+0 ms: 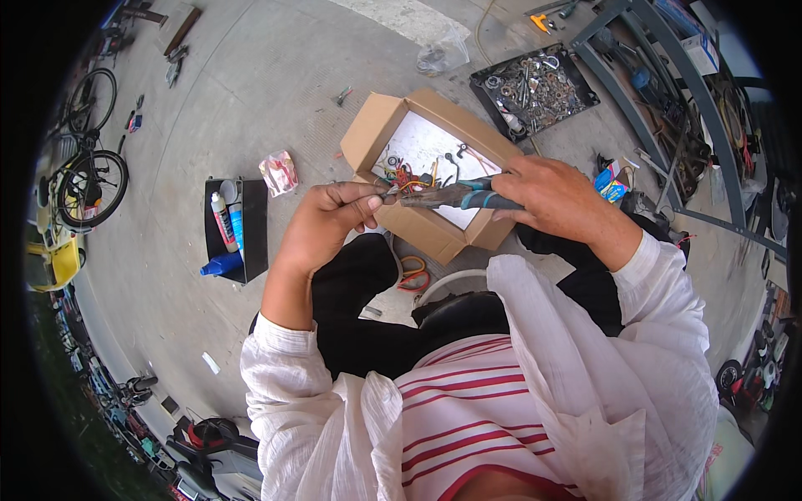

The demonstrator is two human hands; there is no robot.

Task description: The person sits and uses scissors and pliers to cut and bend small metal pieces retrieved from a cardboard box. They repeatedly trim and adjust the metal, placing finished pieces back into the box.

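Over an open cardboard box (363,134), my right hand (547,200) grips pliers (443,198) with black and blue handles, their metal jaws pointing left. My left hand (338,209) is pinched on a small object (389,194) at the tip of the jaws, too small to name. Inside the box, on a white lining, lie coloured wires (409,174) and small loose parts. A pair of orange-handled scissors (413,275) lies on the floor below the box, between my legs.
A black caddy (255,230) with bottles stands left, near a crumpled packet (276,172). A tray of metal parts (535,92) lies back right, beside a grey metal rack (631,100). A bicycle (88,184) stands far left. An orange-handled tool (539,21) lies at the back.
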